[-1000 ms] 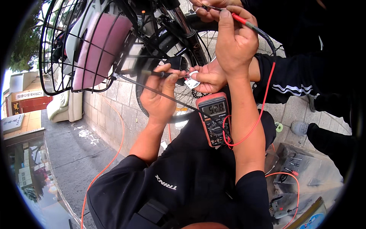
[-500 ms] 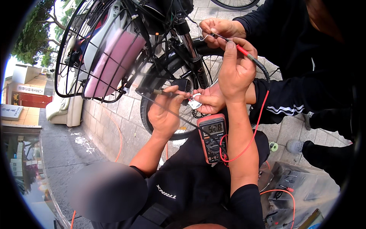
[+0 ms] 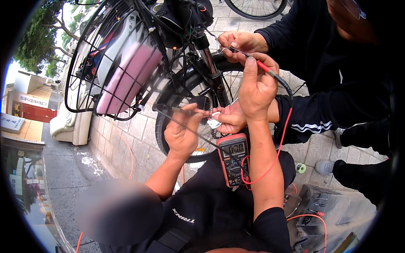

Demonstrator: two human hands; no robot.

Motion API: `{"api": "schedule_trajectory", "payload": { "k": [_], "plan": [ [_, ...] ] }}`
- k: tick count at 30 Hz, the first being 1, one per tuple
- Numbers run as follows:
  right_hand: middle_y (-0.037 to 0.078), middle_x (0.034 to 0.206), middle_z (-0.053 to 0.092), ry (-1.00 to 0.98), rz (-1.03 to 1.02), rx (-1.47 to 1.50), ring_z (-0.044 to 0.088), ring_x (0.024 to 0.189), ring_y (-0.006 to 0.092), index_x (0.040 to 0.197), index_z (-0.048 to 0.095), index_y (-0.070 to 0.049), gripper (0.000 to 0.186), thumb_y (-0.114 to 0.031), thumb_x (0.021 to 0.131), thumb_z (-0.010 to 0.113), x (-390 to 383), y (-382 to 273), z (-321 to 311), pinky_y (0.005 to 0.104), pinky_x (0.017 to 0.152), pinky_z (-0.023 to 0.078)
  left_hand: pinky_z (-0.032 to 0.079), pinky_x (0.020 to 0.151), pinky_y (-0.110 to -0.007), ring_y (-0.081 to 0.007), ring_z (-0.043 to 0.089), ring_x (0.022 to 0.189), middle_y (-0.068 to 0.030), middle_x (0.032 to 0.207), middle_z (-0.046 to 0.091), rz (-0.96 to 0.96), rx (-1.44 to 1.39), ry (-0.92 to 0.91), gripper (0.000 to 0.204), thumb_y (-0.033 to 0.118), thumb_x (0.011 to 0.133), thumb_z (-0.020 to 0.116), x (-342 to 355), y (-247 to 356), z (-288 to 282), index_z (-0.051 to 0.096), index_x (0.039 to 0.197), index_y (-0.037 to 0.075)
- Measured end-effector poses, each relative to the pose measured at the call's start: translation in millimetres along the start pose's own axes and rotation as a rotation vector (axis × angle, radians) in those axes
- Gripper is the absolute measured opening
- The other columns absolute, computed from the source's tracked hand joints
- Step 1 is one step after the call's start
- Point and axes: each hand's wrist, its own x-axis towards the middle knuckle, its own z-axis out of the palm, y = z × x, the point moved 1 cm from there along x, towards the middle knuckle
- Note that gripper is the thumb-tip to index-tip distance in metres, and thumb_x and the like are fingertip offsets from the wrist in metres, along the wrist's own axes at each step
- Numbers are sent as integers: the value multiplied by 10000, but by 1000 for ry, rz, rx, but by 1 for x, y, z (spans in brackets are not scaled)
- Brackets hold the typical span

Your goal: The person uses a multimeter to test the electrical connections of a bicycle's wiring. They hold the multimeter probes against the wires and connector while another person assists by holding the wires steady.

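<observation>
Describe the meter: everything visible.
The meter is a boxy handheld unit, dark-faced with a red-orange surround that looks like plastic or rubber. Its grey display shows dark digits above a round dial. It appears to rest on the person's lap, face up, slightly slanted, display end away from them. The red lead curls by its right edge; the black lead crosses its face, contact unclear.

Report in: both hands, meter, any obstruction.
Left hand grips black probe; right hand grips red probe. Multimeter between forearms, display showing digits. Black lead crosses its face.
</observation>
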Motion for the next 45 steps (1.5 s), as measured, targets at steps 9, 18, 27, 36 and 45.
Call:
{"api": "schedule_trajectory", "payload": {
  "k": [9,18,27,36,45],
  "plan": [
    [163,1039,744,-35,20,-23,771,938,187,1169,570,69,143,-22,1063,605,2,-5,2,287,842,610,611,969,-393,-283,759,1040,-173,1087,725,-10,39,-6,318,29,1060,647,0,2,-1,557,1324,-123],
    [147,1061,712,-60,-1,-78,771,953,199,1156,569,87,135,-4,1062,602,2,-7,2,291,839,616,610,972,-395,-278,758,1039,-173,1095,724,-4,13,-10,307,23,1061,643,0,2,0,561,1325,-112],
    [145,1078,694,-62,16,-55,771,956,204,1150,580,92,131,1,1059,603,2,-3,2,296,841,618,613,964,-398,-277,757,1031,-181,1083,739,19,14,-4,296,21,1060,645,0,2,0,570,1315,-107],
    [146,1102,676,-85,12,-117,762,968,202,1151,590,98,139,-2,1057,610,2,-6,0,296,847,614,614,964,-392,-268,760,1022,-185,1075,738,17,18,1,301,22,1052,661,0,3,0,576,1308,-110],
    [138,1126,650,-74,-14,-166,741,988,194,1143,623,89,138,-14,1052,631,1,-1,-3,299,838,602,620,904,-346,-214,760,1001,-138,1064,759,49,-8,8,271,-47,1036,652,1,0,1,622,1305,-60]
  ]
}}
